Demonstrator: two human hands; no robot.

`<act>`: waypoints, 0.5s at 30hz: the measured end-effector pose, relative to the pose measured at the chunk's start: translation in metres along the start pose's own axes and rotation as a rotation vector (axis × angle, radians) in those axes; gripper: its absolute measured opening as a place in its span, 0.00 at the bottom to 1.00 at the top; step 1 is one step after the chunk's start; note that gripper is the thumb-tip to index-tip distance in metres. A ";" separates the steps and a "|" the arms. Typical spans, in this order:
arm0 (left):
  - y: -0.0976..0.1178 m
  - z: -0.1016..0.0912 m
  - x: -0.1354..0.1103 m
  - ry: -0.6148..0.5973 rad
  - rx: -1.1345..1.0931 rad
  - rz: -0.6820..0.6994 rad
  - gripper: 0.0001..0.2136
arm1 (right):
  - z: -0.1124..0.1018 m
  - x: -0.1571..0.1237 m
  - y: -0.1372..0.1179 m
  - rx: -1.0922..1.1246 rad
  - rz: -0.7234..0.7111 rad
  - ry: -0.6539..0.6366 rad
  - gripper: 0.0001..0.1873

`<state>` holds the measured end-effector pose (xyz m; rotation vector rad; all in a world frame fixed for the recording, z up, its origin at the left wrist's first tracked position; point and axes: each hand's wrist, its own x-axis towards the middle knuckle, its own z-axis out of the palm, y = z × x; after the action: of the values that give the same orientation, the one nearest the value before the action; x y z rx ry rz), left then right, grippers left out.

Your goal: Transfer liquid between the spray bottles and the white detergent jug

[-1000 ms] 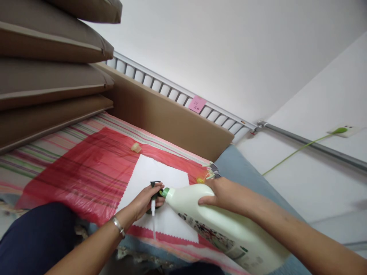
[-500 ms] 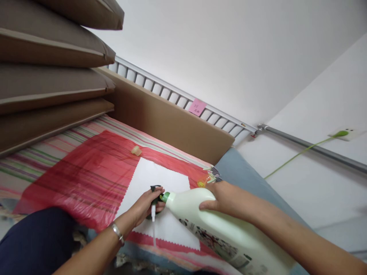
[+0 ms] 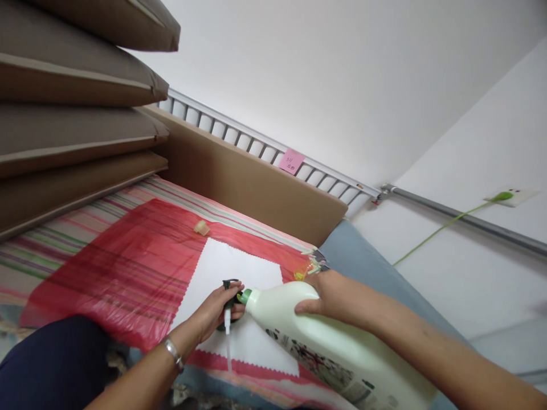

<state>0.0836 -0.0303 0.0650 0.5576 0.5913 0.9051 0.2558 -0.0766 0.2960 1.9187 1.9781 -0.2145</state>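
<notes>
A large pale green bottle [image 3: 325,336] lies tilted on its side, its green neck pointing left over a white cloth [image 3: 239,273]. My right hand [image 3: 337,296] grips the bottle's shoulder from above. My left hand [image 3: 217,310] is closed around a dark spray pump head [image 3: 228,287] at the bottle's mouth. The pump's thin white tube [image 3: 228,341] hangs down below my fingers. The white cloth rests on a red plastic sheet [image 3: 119,273].
A small yellowish cap [image 3: 201,228] lies on the red sheet near a brown board [image 3: 248,182]. Stacked brown cushions [image 3: 72,114] fill the upper left. A striped cover [image 3: 51,239] lies under the sheet. A green cable [image 3: 444,225] runs to a wall socket.
The view has shifted slightly. Both hands keep their hold on the bottle and the pump head, with almost no movement.
</notes>
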 end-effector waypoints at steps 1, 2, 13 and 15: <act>0.000 0.000 0.000 0.005 0.002 0.005 0.18 | 0.000 0.000 0.000 0.001 0.002 0.001 0.20; 0.001 0.000 -0.001 0.009 0.005 0.007 0.18 | 0.000 0.000 0.000 0.001 0.002 0.000 0.20; 0.002 0.004 -0.002 0.013 -0.009 0.005 0.18 | -0.002 -0.002 -0.001 0.035 0.004 0.001 0.20; 0.003 0.005 -0.003 0.011 -0.011 -0.001 0.18 | -0.003 -0.001 -0.002 0.024 0.011 -0.005 0.20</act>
<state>0.0840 -0.0321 0.0710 0.5426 0.5960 0.9102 0.2529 -0.0767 0.2984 1.9411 1.9703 -0.2403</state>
